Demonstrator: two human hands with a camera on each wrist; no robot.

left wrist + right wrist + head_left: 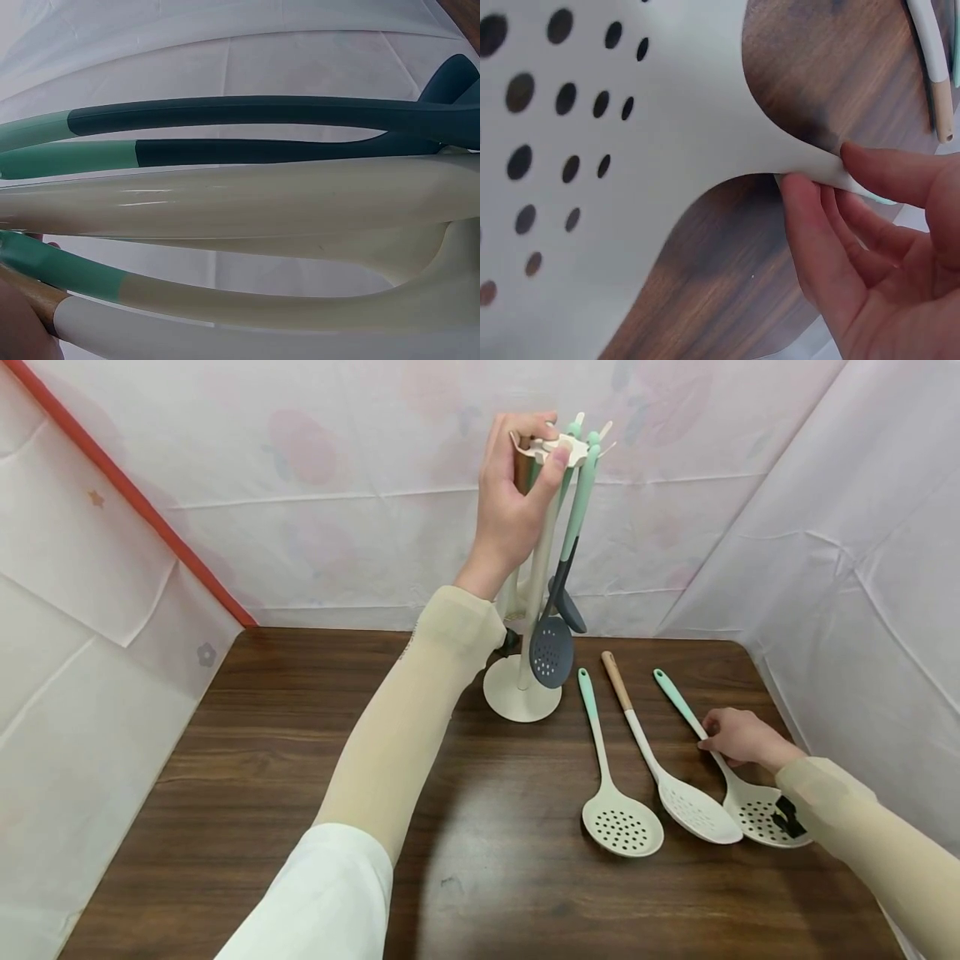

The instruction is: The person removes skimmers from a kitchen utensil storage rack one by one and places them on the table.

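The worktop (300,760) is dark brown wood with a streaked grain. On it stands a cream utensil stand (522,693), hung with a dark grey slotted skimmer (552,650) whose handle turns mint green at the top. At about four o'clock from the stand lie three cream perforated spoons: the nearest spoon (621,817) has a mint green handle tip, the middle spoon (693,806) a light wooden brown tip, and the outer spoon (757,810) a mint green tip. The backdrop cloth (337,510) is white with faint pink strawberry prints; a red stripe (127,493) crosses it at ten o'clock. Both sleeves (405,727) are beige.
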